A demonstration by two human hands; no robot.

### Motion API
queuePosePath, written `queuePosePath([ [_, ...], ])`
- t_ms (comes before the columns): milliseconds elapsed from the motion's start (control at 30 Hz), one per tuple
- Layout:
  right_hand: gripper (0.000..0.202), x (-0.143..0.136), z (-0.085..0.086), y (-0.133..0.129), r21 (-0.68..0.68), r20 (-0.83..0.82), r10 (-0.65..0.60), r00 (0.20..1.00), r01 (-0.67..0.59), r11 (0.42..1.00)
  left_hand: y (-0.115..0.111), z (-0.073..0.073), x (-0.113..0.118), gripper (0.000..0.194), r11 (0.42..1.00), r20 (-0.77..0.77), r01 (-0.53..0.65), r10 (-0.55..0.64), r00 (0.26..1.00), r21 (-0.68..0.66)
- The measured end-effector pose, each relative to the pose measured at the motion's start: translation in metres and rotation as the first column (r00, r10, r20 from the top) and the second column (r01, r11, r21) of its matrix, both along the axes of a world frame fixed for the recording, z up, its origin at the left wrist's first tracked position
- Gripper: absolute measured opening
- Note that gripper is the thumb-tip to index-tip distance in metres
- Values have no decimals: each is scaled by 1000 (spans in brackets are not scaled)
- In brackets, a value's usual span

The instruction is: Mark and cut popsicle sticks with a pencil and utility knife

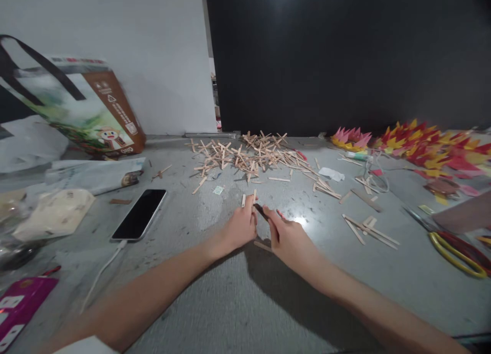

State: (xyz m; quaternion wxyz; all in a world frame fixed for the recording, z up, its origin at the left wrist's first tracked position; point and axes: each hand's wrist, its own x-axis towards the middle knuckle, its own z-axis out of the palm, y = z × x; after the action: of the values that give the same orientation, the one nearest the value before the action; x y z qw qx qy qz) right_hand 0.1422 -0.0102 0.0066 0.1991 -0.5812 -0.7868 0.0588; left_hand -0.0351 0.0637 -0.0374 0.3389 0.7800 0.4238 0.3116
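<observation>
My left hand point(241, 226) is closed around a small wooden stick point(254, 195) that points up from its fingers, near the middle of the grey table. Another short stick piece point(243, 200) shows just beside those fingertips. In my right hand point(289, 237) is a dark, narrow tool point(261, 211), its tip close to the held stick. Whether the tip touches the stick cannot be made out. Under the hands lies a loose stick point(263, 247). Beyond them spreads a pile of wooden sticks point(249, 159), many of them crossed.
A phone point(140, 214) with a white cable lies at the left, below a large printed bag point(95, 108). At the right are loose sticks point(370, 231), scissors with yellow handles point(456, 254) and red and yellow paper shapes point(418, 144). A purple case point(26, 305) sits at the lower left.
</observation>
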Motion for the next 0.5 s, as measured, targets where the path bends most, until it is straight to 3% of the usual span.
queuePosePath([
  [167,40,8,33,15,-83,40,27,999,-24,996,1,-3,-1,54,999,-3,35,-35,999,-13],
  [233,40,9,38,17,-90,30,44,999,-41,995,1,-4,-2,51,999,0,43,-43,999,0],
  [433,45,-1,7,1,-35,-32,-13,999,12,999,0,-1,0,49,1000,-2,3,-3,1000,5],
  [500,46,-1,6,0,-29,-16,-6,1000,6,1000,0,0,0,49,1000,-6,5,-5,1000,0],
])
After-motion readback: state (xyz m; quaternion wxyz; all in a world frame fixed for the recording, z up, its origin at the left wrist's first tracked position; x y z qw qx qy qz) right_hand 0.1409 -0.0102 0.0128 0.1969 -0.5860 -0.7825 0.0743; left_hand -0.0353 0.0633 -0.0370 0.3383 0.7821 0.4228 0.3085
